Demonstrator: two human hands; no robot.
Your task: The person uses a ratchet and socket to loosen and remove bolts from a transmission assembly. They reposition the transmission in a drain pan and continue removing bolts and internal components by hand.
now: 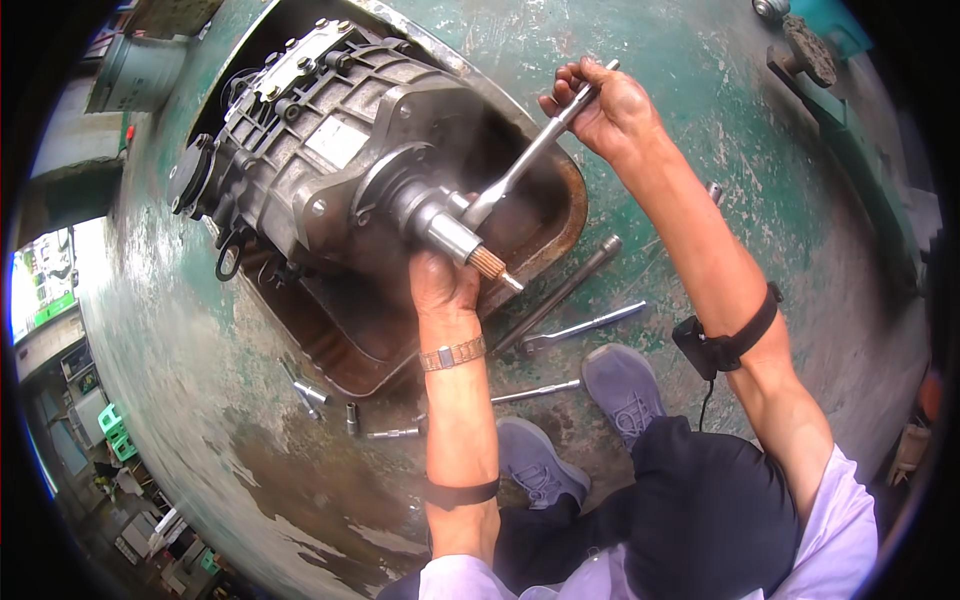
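Note:
A grey metal gearbox (330, 150) lies tilted in a rusty metal tray (570, 200), its splined shaft (487, 262) pointing toward me. My right hand (612, 108) grips the end of a ratchet wrench (535, 150), fingers curled round the handle. The wrench's head sits beside the shaft's collar, against the gearbox front. Under the shaft is my left hand (444, 283), palm up near the wrench head. Its fingers are mostly hidden behind the shaft, so what they hold does not show.
On the worn green floor (700, 290) lie a long bar (565, 285), another ratchet (590, 325), an extension bar (535, 392) and several sockets (352, 418). My shoes (622, 385) are close to these tools. A green metal beam (850, 160) stands at the right.

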